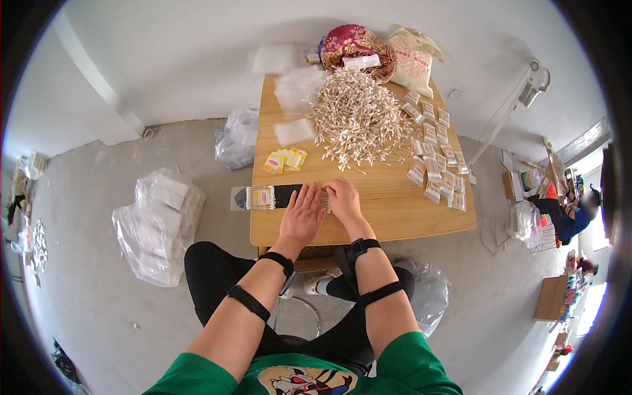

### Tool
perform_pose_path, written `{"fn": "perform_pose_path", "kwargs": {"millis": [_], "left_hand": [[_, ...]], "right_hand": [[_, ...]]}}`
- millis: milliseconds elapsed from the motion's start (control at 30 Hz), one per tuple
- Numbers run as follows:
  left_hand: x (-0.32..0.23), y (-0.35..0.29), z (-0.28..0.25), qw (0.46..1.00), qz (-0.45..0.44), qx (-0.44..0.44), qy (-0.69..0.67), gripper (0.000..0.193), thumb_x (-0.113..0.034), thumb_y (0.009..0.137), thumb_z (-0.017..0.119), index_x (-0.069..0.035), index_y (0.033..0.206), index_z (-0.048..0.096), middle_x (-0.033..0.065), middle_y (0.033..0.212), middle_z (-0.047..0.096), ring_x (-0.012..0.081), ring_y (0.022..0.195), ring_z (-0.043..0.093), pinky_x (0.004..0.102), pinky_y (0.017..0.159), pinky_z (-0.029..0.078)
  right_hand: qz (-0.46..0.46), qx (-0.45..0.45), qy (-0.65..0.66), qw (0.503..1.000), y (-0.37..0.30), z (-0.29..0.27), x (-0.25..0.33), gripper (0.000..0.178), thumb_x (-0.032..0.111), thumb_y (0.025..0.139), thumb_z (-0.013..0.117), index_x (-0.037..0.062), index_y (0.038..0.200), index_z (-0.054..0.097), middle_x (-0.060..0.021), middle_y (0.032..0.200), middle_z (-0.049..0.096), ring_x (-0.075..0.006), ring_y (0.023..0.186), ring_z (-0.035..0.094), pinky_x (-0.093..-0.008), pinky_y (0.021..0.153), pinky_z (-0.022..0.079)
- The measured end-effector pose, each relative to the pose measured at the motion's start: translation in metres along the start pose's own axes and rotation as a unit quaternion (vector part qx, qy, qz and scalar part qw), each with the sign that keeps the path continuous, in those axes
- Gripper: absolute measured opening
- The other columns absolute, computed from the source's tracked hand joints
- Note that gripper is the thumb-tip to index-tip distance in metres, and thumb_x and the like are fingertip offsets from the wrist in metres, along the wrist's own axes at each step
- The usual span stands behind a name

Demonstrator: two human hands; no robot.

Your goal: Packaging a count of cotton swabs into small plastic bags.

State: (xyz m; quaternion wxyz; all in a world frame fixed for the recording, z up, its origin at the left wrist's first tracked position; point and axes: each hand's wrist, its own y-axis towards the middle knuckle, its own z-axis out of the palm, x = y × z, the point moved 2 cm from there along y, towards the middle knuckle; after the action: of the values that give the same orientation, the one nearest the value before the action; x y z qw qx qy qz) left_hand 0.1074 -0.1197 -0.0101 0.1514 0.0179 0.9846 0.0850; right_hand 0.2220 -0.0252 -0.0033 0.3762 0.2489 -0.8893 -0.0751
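My left hand (pixel 303 214) lies flat with its fingers stretched over a long black strip (pixel 284 193) near the table's front edge. Right beside it, the curled fingers of my right hand (pixel 343 201) close on a small row of cotton swabs (pixel 324 199) at the strip's right end. Part of that row is hidden under both hands. On the strip's left end sits a flat bundle of swabs with a yellow label card (pixel 263 197) on it. A clear plastic sleeve (pixel 236 199) shows at that end.
A big heap of loose cotton swabs (pixel 359 115) covers the table's middle. Yellow cards (pixel 285 160) and clear bags (pixel 294 131) lie left of it, several filled packs (pixel 434 171) right. A patterned red bundle (pixel 352 46) and cloth sack (pixel 411 62) stand behind. A large plastic bag (pixel 164 224) is on the floor.
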Motion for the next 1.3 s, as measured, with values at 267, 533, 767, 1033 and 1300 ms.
{"fn": "perform_pose_path", "kwargs": {"millis": [267, 533, 767, 1033, 1300], "left_hand": [[-0.004, -0.002, -0.008, 1.000, 0.005, -0.015, 0.015, 0.056, -0.037, 0.100, 0.042, -0.005, 0.145, 0.039, 0.0133, 0.154, 0.031, 0.0325, 0.143, 0.027, 0.0467, 0.117, 0.020], [0.003, 0.001, 0.005, 1.000, -0.021, 0.021, 0.003, 0.058, -0.039, 0.100, 0.038, -0.006, 0.147, 0.035, 0.0113, 0.156, 0.029, 0.0284, 0.145, 0.023, 0.0454, 0.118, 0.016], [-0.001, 0.002, 0.001, 1.000, -0.023, 0.018, -0.008, 0.058, -0.036, 0.100, 0.039, -0.004, 0.147, 0.034, 0.0110, 0.156, 0.028, 0.0280, 0.146, 0.023, 0.0455, 0.119, 0.016], [0.000, 0.001, 0.002, 1.000, -0.011, -0.004, 0.015, 0.056, -0.033, 0.099, 0.040, -0.003, 0.146, 0.034, 0.0113, 0.154, 0.031, 0.0280, 0.144, 0.025, 0.0459, 0.118, 0.019], [0.001, 0.001, 0.003, 1.000, -0.012, -0.015, 0.010, 0.056, -0.032, 0.098, 0.042, -0.003, 0.146, 0.035, 0.0114, 0.153, 0.032, 0.0281, 0.143, 0.027, 0.0456, 0.117, 0.021]], "right_hand": [[0.007, 0.017, 0.023, 1.000, -0.004, 0.000, 0.002, 0.014, 0.003, 0.083, 0.057, 0.0065, 0.089, 0.068, -0.0117, 0.091, 0.065, -0.0332, 0.092, 0.060, -0.0425, 0.082, 0.049], [0.008, -0.100, -0.034, 0.994, -0.038, -0.012, 0.021, 0.016, 0.001, 0.082, 0.056, 0.0056, 0.091, 0.068, -0.0100, 0.097, 0.065, -0.0334, 0.097, 0.059, -0.0421, 0.087, 0.048], [-0.008, -0.104, -0.015, 0.994, -0.069, -0.022, 0.012, 0.020, -0.002, 0.076, 0.057, 0.0066, 0.088, 0.070, -0.0099, 0.096, 0.065, -0.0322, 0.097, 0.059, -0.0416, 0.087, 0.048], [-0.019, -0.105, -0.027, 0.994, -0.069, -0.021, 0.019, 0.019, -0.003, 0.070, 0.057, 0.0064, 0.080, 0.071, -0.0087, 0.093, 0.064, -0.0304, 0.095, 0.059, -0.0411, 0.086, 0.048], [-0.028, -0.116, -0.028, 0.992, -0.067, -0.022, 0.021, 0.022, -0.003, 0.069, 0.057, 0.0071, 0.082, 0.071, -0.0080, 0.093, 0.064, -0.0301, 0.094, 0.059, -0.0409, 0.085, 0.048]]}}
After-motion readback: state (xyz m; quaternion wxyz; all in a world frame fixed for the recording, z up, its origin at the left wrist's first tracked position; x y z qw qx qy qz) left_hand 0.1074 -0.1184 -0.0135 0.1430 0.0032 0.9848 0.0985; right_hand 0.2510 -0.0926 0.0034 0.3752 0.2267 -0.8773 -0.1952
